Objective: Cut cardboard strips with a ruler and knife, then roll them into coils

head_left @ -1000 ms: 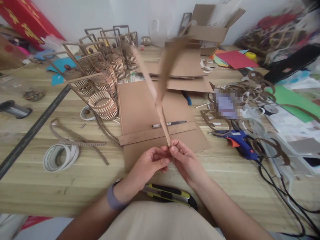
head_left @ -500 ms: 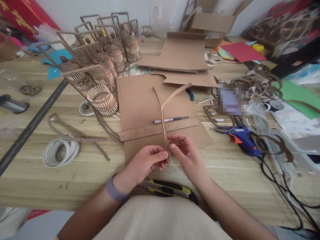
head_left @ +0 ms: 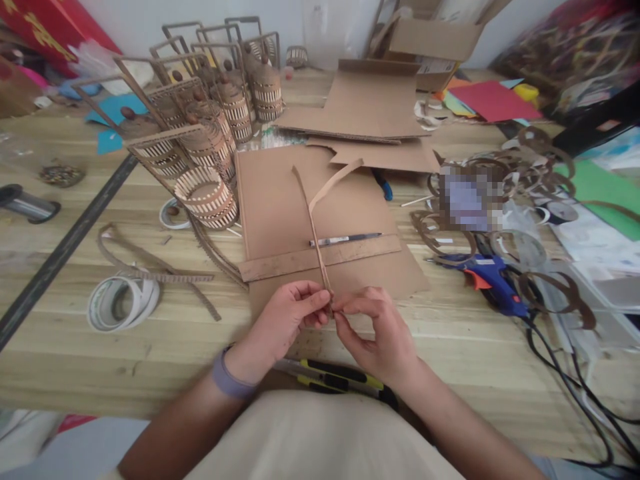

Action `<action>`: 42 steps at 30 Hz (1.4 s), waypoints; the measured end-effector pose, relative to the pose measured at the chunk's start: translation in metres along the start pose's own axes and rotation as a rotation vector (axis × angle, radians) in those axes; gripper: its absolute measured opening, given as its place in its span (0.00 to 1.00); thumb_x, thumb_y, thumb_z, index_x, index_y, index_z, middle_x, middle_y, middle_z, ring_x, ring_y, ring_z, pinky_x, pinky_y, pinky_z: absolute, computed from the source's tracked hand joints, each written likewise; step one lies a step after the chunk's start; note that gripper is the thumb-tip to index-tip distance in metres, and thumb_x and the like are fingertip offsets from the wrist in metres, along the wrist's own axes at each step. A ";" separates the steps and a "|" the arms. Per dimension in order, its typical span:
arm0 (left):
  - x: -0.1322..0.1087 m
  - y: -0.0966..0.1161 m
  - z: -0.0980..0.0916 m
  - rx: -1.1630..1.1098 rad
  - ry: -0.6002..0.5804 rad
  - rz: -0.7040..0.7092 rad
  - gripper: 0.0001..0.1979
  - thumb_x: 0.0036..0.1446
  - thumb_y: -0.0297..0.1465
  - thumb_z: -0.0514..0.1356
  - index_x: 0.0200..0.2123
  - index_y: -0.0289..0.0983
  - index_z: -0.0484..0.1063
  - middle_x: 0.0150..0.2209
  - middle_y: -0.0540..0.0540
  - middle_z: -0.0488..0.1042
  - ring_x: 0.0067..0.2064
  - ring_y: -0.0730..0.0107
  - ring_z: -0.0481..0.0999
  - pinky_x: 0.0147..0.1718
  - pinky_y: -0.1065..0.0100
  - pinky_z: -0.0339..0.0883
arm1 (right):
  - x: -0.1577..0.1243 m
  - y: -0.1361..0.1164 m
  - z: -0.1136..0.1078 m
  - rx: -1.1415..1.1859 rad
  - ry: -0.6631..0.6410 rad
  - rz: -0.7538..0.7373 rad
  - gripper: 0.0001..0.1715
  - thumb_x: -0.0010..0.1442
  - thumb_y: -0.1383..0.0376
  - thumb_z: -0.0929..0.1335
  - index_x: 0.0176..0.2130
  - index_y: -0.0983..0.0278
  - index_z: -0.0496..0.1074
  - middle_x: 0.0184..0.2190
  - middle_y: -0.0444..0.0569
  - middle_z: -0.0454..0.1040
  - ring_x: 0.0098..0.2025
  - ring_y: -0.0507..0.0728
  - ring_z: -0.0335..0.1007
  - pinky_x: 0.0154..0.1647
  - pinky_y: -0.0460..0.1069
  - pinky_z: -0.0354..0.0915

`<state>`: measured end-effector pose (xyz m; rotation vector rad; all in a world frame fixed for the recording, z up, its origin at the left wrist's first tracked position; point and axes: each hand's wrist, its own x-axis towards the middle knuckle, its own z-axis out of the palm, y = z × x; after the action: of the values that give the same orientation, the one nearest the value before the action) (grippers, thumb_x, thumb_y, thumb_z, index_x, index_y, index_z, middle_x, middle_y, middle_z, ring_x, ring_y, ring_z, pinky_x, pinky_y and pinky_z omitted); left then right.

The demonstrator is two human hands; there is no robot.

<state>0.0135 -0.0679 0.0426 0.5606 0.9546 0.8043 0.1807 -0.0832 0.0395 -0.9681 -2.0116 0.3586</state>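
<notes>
My left hand (head_left: 287, 319) and my right hand (head_left: 374, 330) meet over the near edge of a brown cardboard sheet (head_left: 285, 200). Both pinch the lower end of a thin cardboard strip (head_left: 313, 227) that rises away from me and splits into two curling layers. Just beyond my fingers a flat cardboard ruler-like strip (head_left: 320, 257) lies across the sheet, with a pen (head_left: 345, 239) above it. A yellow and black utility knife (head_left: 340, 377) rests at the table edge under my wrists.
Cardboard lanterns (head_left: 205, 143) stand at the back left. Tape rolls (head_left: 123, 301) and a corrugated strip (head_left: 150, 263) lie to the left. A blue glue gun (head_left: 487, 280) with black cables, cut cardboard rings (head_left: 530, 167), flattened boxes (head_left: 370, 107) and coloured paper (head_left: 493, 100) crowd the right.
The strip stood high and blurred a second ago; it now leans lower over the sheet. My right hand let go for a moment and has pinched the strip's end again.
</notes>
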 end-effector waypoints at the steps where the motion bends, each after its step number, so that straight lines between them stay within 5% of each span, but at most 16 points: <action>1: 0.000 0.001 0.001 0.003 0.008 0.001 0.23 0.37 0.44 0.76 0.26 0.33 0.72 0.19 0.53 0.70 0.21 0.79 0.66 0.22 0.75 0.57 | 0.000 0.000 0.000 -0.014 0.003 -0.008 0.15 0.59 0.74 0.66 0.43 0.57 0.62 0.32 0.44 0.78 0.33 0.56 0.75 0.34 0.53 0.65; 16: 0.001 -0.001 -0.002 0.035 0.040 0.029 0.22 0.39 0.44 0.75 0.26 0.34 0.71 0.19 0.52 0.71 0.21 0.78 0.67 0.21 0.75 0.58 | 0.001 -0.003 -0.001 0.000 -0.002 0.011 0.12 0.61 0.71 0.68 0.42 0.57 0.65 0.31 0.44 0.79 0.32 0.56 0.75 0.33 0.52 0.65; 24: 0.001 -0.002 0.000 0.087 0.051 0.042 0.22 0.41 0.45 0.73 0.26 0.35 0.70 0.19 0.53 0.71 0.21 0.77 0.68 0.22 0.74 0.61 | -0.003 -0.005 0.002 0.054 -0.002 0.195 0.09 0.60 0.70 0.68 0.39 0.57 0.65 0.29 0.44 0.75 0.32 0.55 0.74 0.31 0.50 0.67; 42: 0.000 0.000 -0.002 0.030 0.082 0.046 0.23 0.38 0.44 0.75 0.26 0.33 0.71 0.19 0.51 0.72 0.21 0.78 0.69 0.21 0.75 0.60 | -0.005 0.000 0.004 0.011 -0.013 0.009 0.18 0.59 0.75 0.68 0.45 0.57 0.63 0.32 0.45 0.77 0.33 0.57 0.73 0.35 0.52 0.67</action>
<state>0.0116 -0.0684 0.0416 0.5810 1.0331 0.8609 0.1795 -0.0865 0.0340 -0.9701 -2.0153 0.3813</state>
